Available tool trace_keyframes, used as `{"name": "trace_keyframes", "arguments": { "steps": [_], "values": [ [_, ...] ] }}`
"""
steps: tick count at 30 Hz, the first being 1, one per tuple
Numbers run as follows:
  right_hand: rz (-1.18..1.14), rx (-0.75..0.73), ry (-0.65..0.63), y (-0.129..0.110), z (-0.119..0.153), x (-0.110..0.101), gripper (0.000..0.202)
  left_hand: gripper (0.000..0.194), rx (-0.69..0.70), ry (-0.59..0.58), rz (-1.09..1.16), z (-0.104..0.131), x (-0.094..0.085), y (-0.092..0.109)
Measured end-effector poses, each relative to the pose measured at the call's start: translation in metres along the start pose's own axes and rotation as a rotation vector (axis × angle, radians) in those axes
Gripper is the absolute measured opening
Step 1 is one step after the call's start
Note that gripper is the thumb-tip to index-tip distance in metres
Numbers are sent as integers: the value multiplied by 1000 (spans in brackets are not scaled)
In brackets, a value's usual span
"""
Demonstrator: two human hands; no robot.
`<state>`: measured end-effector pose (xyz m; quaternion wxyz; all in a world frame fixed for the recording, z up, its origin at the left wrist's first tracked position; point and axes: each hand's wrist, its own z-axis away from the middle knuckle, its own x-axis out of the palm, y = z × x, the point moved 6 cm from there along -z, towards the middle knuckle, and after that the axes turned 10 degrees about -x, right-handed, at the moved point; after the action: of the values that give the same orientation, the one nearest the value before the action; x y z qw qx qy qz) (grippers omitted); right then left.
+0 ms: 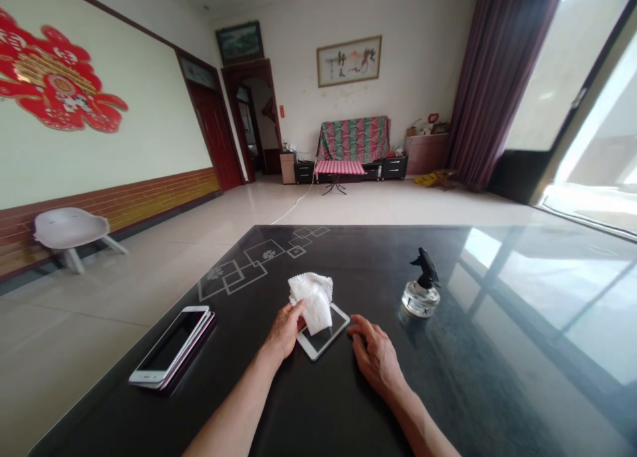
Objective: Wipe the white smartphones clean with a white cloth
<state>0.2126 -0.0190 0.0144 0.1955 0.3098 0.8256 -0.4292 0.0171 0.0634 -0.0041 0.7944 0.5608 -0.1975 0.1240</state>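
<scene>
A white cloth (312, 298) with zigzag edges is pinched between the thumb and fingers of my left hand (285, 329). It drapes over a white-framed tablet (321, 343), hiding the upper left of its dark screen. The tablet lies flat and slanted on the black table (303, 410), and my left fingers are at its left edge. Just right of the tablet, my right hand (377, 354) rests with its fingers loosely stretched and apart, holding nothing. Whether its fingertips touch the tablet's corner I cannot tell.
A clear spray bottle (421, 294) with a black trigger head stands upright to the right. At the left edge, a white-framed device (174, 344) lies stacked on at least one other. Beyond the table are a white chair (72, 230) and a striped-topped small table (340, 168).
</scene>
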Motion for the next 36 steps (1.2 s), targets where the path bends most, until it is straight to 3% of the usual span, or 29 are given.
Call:
{"name": "trace_keyframes", "arguments": {
  "steps": [10,25,36],
  "values": [
    [40,-28,-34,-3,2,2,36,32,-49,-104,99,-3,2,-9],
    [-10,93,-29,6,8,-3,28,30,-114,-214,119,7,22,-18],
    [-5,52,-21,3,8,-5,29,29,-153,-195,177,-2,17,-20]
  ]
}}
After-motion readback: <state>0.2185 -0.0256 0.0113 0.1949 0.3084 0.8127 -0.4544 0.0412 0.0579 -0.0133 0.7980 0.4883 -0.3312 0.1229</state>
